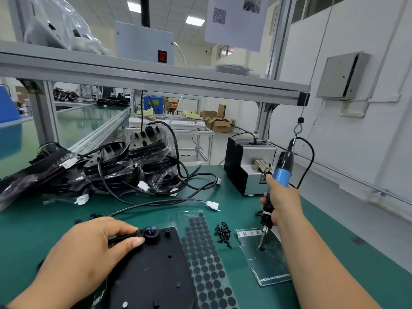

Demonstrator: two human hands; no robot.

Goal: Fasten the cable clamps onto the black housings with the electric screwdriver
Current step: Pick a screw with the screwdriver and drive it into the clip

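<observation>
Matt black plastic housing [151, 270], green mat [334, 219]

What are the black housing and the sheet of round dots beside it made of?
Housing: looks like matte black moulded plastic, judging by its pegs and holes. Dots: probably foam or rubber pads, dull grey, on glossy clear film.

A black housing [153, 270] lies flat on the mat [55, 219], a clamp [150, 235] at its far-left corner. The blue-and-black screwdriver [277, 186] stands tilted to its right, bit down; more housings [147, 150] are stacked behind.
</observation>
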